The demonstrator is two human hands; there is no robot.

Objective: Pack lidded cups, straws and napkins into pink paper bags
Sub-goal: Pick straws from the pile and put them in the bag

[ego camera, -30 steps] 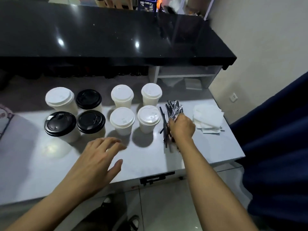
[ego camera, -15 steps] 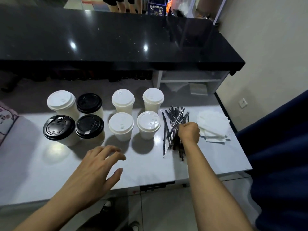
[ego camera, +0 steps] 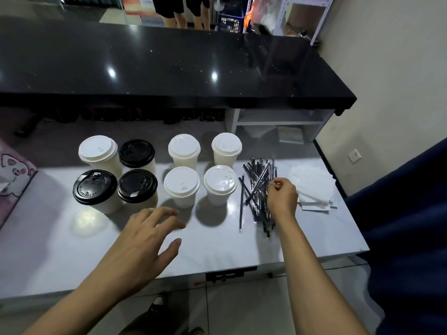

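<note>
Several lidded paper cups stand on the white table (ego camera: pixel 60 250): black-lidded ones (ego camera: pixel 95 187) at the left, white-lidded ones (ego camera: pixel 181 186) in the middle. A pile of black wrapped straws (ego camera: pixel 256 187) lies right of the cups. My right hand (ego camera: pixel 281 197) sits over the pile's right side, its fingers curled and pinching straws. White napkins (ego camera: pixel 312 187) are stacked further right. My left hand (ego camera: pixel 142 243) hovers with spread fingers above the table's front. A pink paper bag (ego camera: pixel 12 175) with a cat drawing shows at the left edge.
A raised black counter (ego camera: pixel 169 66) runs behind the table, with a white shelf (ego camera: pixel 278 122) under its right end. A dark blue cloth (ego camera: pixel 406 226) hangs at the right. People's legs stand beyond the counter. Tiled floor lies below the table's front edge.
My right hand has slid from the middle of the straw pile to its right side, and the straws lie more spread out. The left hand has stayed in place.
</note>
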